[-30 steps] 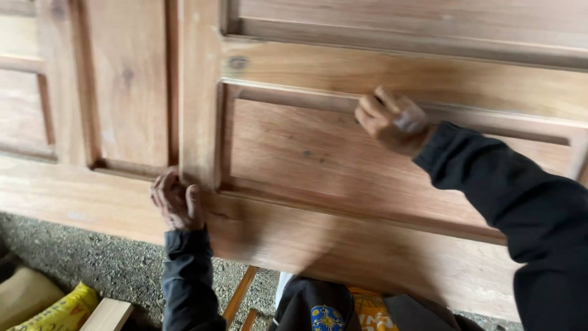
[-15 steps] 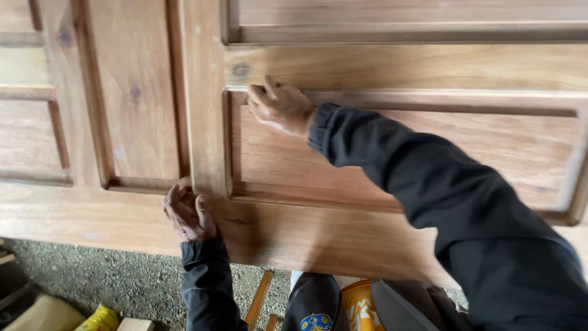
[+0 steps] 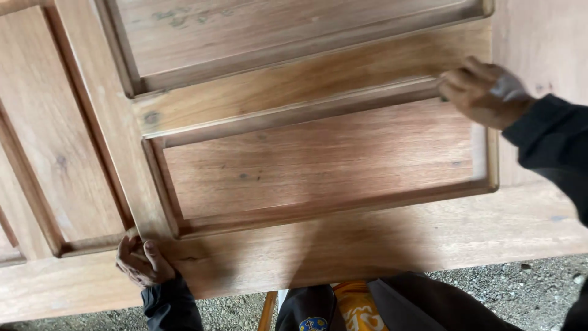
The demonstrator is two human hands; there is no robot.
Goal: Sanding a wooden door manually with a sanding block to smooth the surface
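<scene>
Left hand curled flat against panelled wooden door lower rail, holding nothing, right hand fingers bunched on upper panel moulding, its contents impossible to tell

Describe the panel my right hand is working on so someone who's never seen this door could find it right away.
Start from the big wooden door that fills the view. Follow the upright rail above the left hand to the wide recessed panel in the middle. The right hand rests at its upper right corner; unlike the tall narrow panel to the left, it lies broad and horizontal, with reddish grain.
</scene>
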